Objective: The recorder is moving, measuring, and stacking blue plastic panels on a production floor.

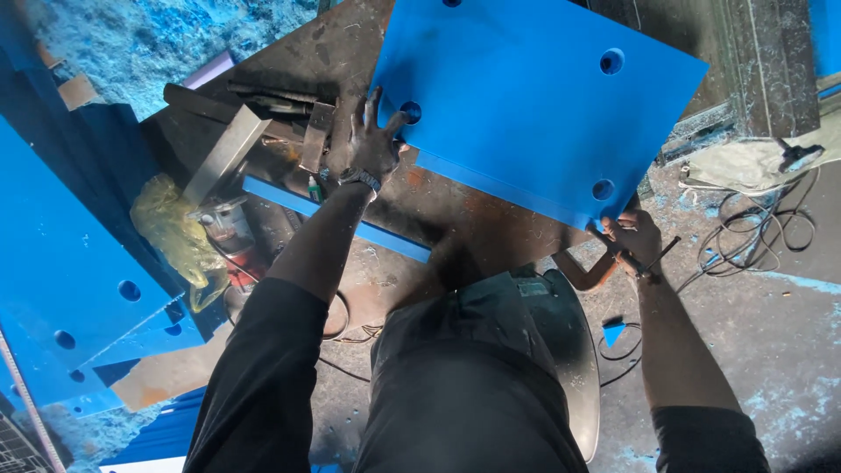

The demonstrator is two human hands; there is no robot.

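Lying across a rusty, scorched metal workbench [473, 229], a large bright-blue plastic plate [534, 96] fills the upper middle of the view, its surface smooth and matte, its edges cleanly cut and thick, with round holes bored near its corners and rim. The left hand [372, 144] rests spread flat, fingers splayed, on the bench at the plate's near left corner, with a fingertip reaching one of the holes; a watch sits on that wrist. The right hand [632, 235] is closed around the handle of a metal clamp [604, 263] at the plate's near right corner, where the clamp's rust-coloured frame curls under the bench edge. Just below the plate a narrow blue plastic strip [337, 219] lies slantwise on the bench. To the left stand a steel square tube [226, 153], dark flat steel bars [263, 98] and a crumpled yellow plastic bag [175, 232], the only wrapping in sight and without a readable label. More drilled blue plates [79, 289] are stacked at the far left. Black cables [753, 229] coil on the blue-dusted floor at the right.
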